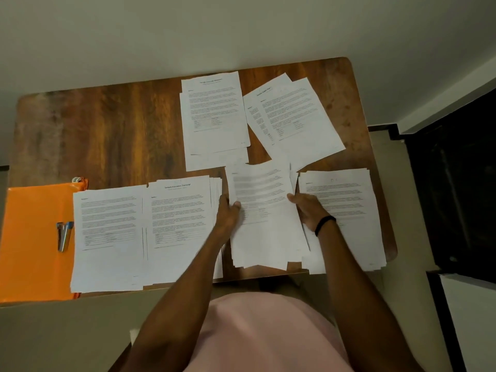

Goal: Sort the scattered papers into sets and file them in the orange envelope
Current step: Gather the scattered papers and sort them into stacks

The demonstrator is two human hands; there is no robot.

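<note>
The heading "Sample Education Transcript" tops the transcript pile (177, 224) near the front edge of a wooden bench (107, 130). The titles on the far pile (214, 114) and the tilted pile (292, 116) beside it are too blurred to read with certainty. A person in a pink top stands over the bench with both arms stretched forward. The left hand (228, 210) and right hand (308, 210) hold the middle stack of papers (264, 232) by its side edges. Each grip is clamped on the stack, with the thumb on the top sheet. A black wristband (324, 224) circles the right wrist, above the right-hand pile (346, 205). The orange envelope (32, 251) lies flat at the bench's left end with a stapler (64, 236) resting on it. Its right edge is tucked under the leftmost pile (107, 237).
</note>
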